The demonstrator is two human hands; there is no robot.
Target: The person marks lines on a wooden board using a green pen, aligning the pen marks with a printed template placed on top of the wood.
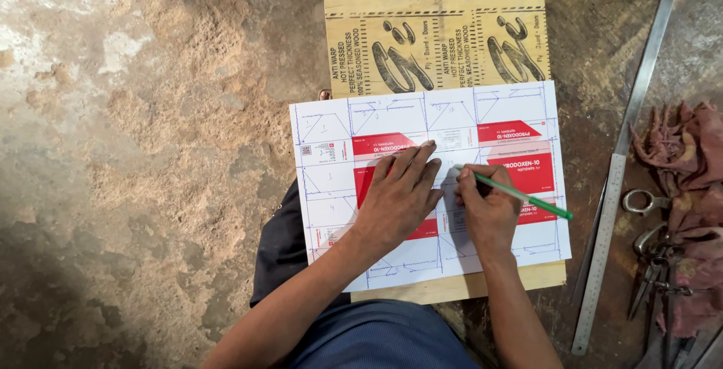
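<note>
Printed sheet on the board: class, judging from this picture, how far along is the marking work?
Done: blue ruled lines already cross most of the printed sheet lying on the plywood board. In hand: the left hand presses the sheet flat while the right hand holds a green pen with its tip on the middle. Left: the steel ruler and scissors lie untouched; the sheet looks uncut.

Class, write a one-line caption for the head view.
Left hand steadies printed sheet; right hand marks with green pen.

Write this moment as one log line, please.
left hand: flat on printed sheet | right hand: holding green pen, tip on sheet | sheet on plywood board
</note>
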